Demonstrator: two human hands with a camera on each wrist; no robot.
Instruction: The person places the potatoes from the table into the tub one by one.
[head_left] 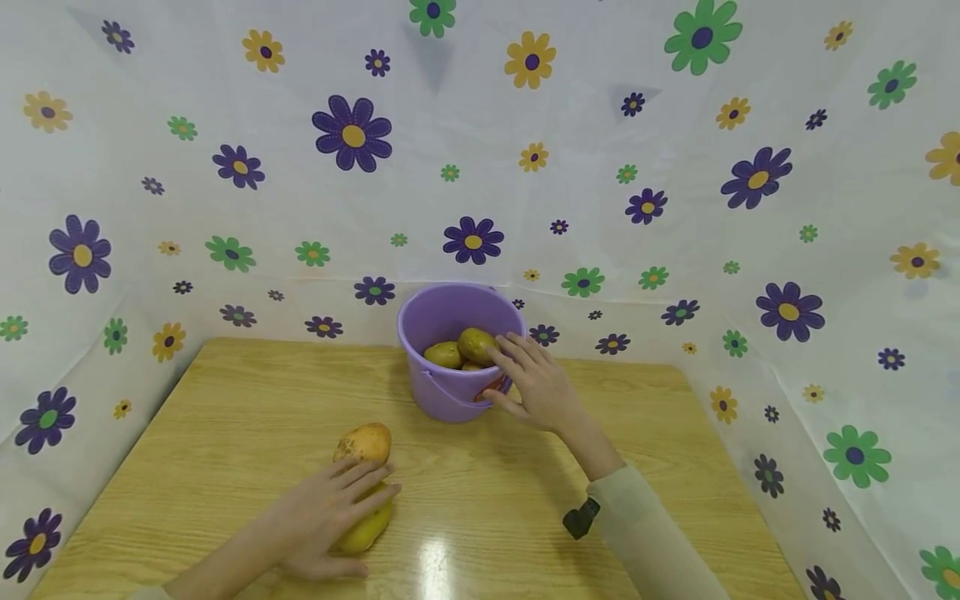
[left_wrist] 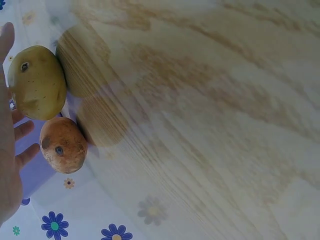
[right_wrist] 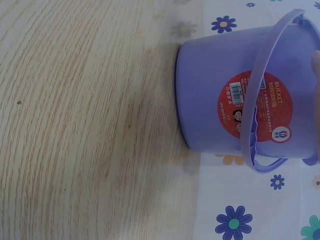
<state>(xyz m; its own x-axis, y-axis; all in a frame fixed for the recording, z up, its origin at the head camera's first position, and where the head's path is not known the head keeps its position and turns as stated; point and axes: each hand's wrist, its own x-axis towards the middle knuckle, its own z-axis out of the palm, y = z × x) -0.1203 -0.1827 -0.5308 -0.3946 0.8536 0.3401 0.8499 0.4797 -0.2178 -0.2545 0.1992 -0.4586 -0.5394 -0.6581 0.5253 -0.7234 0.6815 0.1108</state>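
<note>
A purple bucket [head_left: 438, 402] stands at the back of the table, with several potatoes inside, among them two yellowish-green ones [head_left: 443, 356]. My right hand [head_left: 538, 385] is at the bucket's right front rim, its fingers extended over the edge beside the upper potato [head_left: 476, 343]. In the right wrist view only a sliver of that hand shows, by the bucket's [right_wrist: 200, 90] rim. On the table at front left, my left hand [head_left: 318, 512] reaches over a yellow-green potato [left_wrist: 37, 82], fingers spread and fairly straight. Just beyond its fingertips lies a browner, orange-tinted potato [head_left: 366, 442].
The wooden table [head_left: 285, 392] is enclosed by flower-printed white cloth [head_left: 450, 100] at the back and both sides. The bucket's handle [right_wrist: 257, 75] hangs down its front, across a round red label [right_wrist: 280, 107]. A black strap piece [head_left: 580, 518] hangs at my right cuff.
</note>
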